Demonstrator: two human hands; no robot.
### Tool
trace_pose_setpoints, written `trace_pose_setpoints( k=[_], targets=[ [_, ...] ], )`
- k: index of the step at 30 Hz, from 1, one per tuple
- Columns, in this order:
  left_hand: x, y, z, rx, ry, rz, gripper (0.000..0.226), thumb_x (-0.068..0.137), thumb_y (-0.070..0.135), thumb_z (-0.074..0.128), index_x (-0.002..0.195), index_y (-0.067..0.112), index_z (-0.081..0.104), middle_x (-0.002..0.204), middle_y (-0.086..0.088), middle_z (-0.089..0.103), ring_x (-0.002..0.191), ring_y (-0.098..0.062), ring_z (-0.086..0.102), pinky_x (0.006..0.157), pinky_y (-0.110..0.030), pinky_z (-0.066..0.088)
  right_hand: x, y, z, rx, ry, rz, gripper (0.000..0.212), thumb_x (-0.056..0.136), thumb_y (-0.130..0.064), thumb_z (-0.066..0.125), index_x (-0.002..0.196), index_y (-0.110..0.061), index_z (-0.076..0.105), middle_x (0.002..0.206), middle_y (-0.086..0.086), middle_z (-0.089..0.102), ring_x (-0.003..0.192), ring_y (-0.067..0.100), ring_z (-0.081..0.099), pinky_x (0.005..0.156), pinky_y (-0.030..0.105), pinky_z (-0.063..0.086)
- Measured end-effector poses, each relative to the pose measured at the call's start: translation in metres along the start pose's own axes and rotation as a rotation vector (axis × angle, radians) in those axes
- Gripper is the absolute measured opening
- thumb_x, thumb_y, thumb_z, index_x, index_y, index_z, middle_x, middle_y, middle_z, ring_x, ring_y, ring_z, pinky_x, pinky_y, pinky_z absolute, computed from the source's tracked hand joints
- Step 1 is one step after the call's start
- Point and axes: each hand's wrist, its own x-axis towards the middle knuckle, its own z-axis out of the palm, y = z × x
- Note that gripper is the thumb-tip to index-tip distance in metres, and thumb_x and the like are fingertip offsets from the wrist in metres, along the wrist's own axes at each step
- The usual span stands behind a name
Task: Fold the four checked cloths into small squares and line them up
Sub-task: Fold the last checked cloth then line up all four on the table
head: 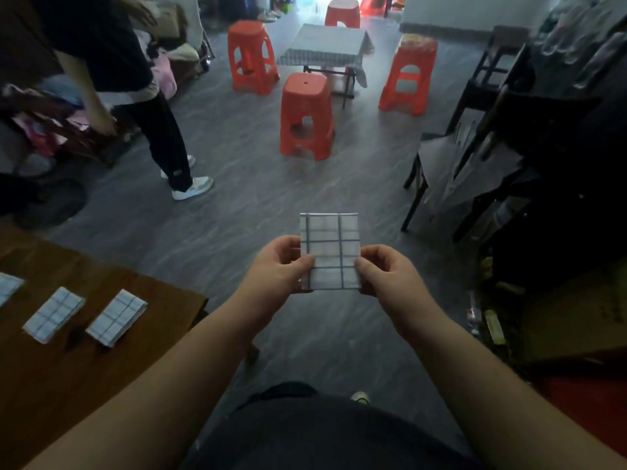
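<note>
I hold a folded white cloth with dark checks [329, 245] upright in the air over the floor, in front of me. My left hand [278, 266] pinches its lower left edge and my right hand [383, 276] pinches its lower right edge. On the brown wooden table [68, 368] at the lower left lie two folded checked cloths side by side, one [54, 314] to the left of the other [117, 317]. A third folded cloth [8, 286] shows partly at the left frame edge.
Another person in dark clothes and white shoes [149, 123] stands at the left. Several red plastic stools [305, 117] ring a small cloth-covered table [325, 45] ahead. Dark chairs [509, 147] and cluttered shelves stand on the right.
</note>
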Motion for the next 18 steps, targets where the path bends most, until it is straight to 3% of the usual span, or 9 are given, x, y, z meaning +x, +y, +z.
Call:
trace_pose_setpoints(
  k=[3, 7, 11, 18],
  targets=[
    [0.044, 0.007, -0.002, -0.021, 0.018, -0.007, 0.016, 0.097, 0.002, 0.059, 0.108, 0.014, 0.064, 0.103, -0.005, 0.074, 0.093, -0.021, 0.073, 0.067, -0.036, 0.060, 0.049, -0.010, 0.000, -0.008, -0.035, 0.020, 0.008, 0.099, -0.010, 0.059, 0.103, -0.009, 0.066, 0.103, 0.017, 0.072, 0.086, 0.024, 0.064, 0.077, 0.040, 0.056],
    [0.110, 0.015, -0.018, -0.085, 0.074, -0.009, 0.016, 0.098, 0.004, 0.059, 0.110, 0.013, 0.064, 0.099, -0.002, 0.074, 0.090, -0.017, 0.072, 0.065, -0.033, 0.058, 0.124, -0.029, 0.013, -0.075, -0.075, 0.030, 0.014, 0.100, -0.010, 0.059, 0.110, -0.003, 0.064, 0.108, 0.025, 0.069, 0.085, 0.025, 0.062, 0.076, 0.038, 0.055],
    [0.185, 0.028, -0.055, -0.149, 0.130, 0.016, 0.015, 0.098, 0.001, 0.057, 0.108, 0.012, 0.064, 0.094, -0.001, 0.074, 0.085, -0.014, 0.072, 0.062, -0.031, 0.058, 0.210, -0.058, 0.048, -0.134, -0.124, 0.016, 0.015, 0.100, -0.008, 0.058, 0.110, 0.002, 0.063, 0.102, 0.027, 0.069, 0.083, 0.027, 0.060, 0.073, 0.037, 0.053],
    [0.293, 0.075, -0.159, -0.166, 0.255, 0.055, 0.017, 0.100, 0.005, 0.057, 0.115, 0.010, 0.063, 0.104, -0.006, 0.074, 0.089, -0.016, 0.073, 0.064, -0.029, 0.058, 0.352, -0.122, 0.152, -0.194, -0.247, -0.021, 0.010, 0.099, -0.008, 0.059, 0.104, -0.001, 0.065, 0.091, 0.010, 0.069, 0.080, 0.018, 0.062, 0.065, 0.026, 0.053]
  ],
)
